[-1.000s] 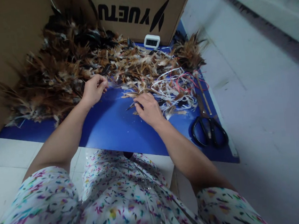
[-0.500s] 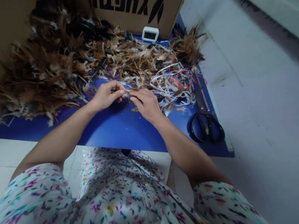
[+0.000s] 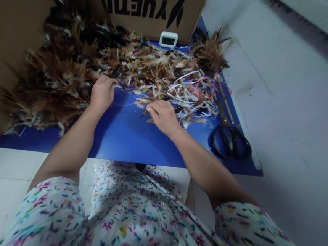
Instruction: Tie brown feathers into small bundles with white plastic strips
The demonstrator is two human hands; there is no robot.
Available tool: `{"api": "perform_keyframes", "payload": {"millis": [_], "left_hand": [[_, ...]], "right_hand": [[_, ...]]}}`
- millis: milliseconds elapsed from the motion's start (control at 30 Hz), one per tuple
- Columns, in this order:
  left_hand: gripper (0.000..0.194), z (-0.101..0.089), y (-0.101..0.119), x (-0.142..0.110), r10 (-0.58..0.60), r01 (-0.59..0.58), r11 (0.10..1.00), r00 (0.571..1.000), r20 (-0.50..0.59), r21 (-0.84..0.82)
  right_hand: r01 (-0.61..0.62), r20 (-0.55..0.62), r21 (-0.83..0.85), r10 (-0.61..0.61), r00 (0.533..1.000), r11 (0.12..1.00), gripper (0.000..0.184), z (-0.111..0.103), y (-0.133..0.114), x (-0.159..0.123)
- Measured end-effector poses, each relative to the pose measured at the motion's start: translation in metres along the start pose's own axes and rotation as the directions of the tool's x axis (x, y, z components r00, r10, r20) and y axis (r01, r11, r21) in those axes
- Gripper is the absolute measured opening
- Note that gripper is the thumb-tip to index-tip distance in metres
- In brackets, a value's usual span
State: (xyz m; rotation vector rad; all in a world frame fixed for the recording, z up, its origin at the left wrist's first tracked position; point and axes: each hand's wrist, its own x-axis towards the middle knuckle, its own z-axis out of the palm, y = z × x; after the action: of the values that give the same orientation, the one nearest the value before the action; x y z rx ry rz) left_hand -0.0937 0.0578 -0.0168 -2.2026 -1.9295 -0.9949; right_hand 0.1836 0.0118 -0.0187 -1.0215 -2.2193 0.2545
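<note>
My left hand (image 3: 103,93) is at the front edge of a large pile of brown feathers (image 3: 62,76), its fingers pressed together among the quills. What they pinch, if anything, is too small to make out. Closer to the middle of the blue tabletop (image 3: 124,130), my right hand (image 3: 163,116) is closed on a small bunch of feathers (image 3: 145,101), with pale and brown tips sticking out to the left of its fingers. Loose, shorter feathers (image 3: 153,68) lie spread just beyond both hands.
White and red plastic strips (image 3: 191,92) are tangled right of my right hand. Black-handled scissors (image 3: 230,142) and a feather duster (image 3: 211,53) with a wooden stick lie along the right edge. A small white digital clock (image 3: 168,40) stands before a cardboard box (image 3: 142,10).
My left hand has left my right hand and moved left and away from me to the feather pile. The right hand stays in nearly the same place with its feathers.
</note>
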Motion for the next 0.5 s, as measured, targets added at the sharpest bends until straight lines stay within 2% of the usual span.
{"api": "perform_keyframes", "payload": {"millis": [100,200,367,500], "left_hand": [[0.018,0.009,-0.014,0.006,-0.049,0.046,0.998,0.997,0.058,0.043],[0.012,0.017,-0.019,0.010,-0.064,0.064,0.998,0.996,0.068,0.008],[0.017,0.020,-0.021,0.012,-0.019,0.021,0.996,1.000,0.018,-0.090],[0.015,0.018,-0.018,0.011,0.004,0.000,0.998,0.998,0.067,-0.060]], "right_hand": [[0.006,0.011,-0.009,-0.006,1.000,1.000,0.029,0.000,-0.001,0.000],[0.006,0.014,-0.011,-0.006,1.000,1.000,0.029,0.000,0.000,0.000],[0.017,0.002,0.011,-0.017,1.000,1.000,0.031,0.001,0.002,0.000],[0.004,-0.007,0.026,-0.003,1.000,1.000,0.030,0.001,0.003,0.000]]}}
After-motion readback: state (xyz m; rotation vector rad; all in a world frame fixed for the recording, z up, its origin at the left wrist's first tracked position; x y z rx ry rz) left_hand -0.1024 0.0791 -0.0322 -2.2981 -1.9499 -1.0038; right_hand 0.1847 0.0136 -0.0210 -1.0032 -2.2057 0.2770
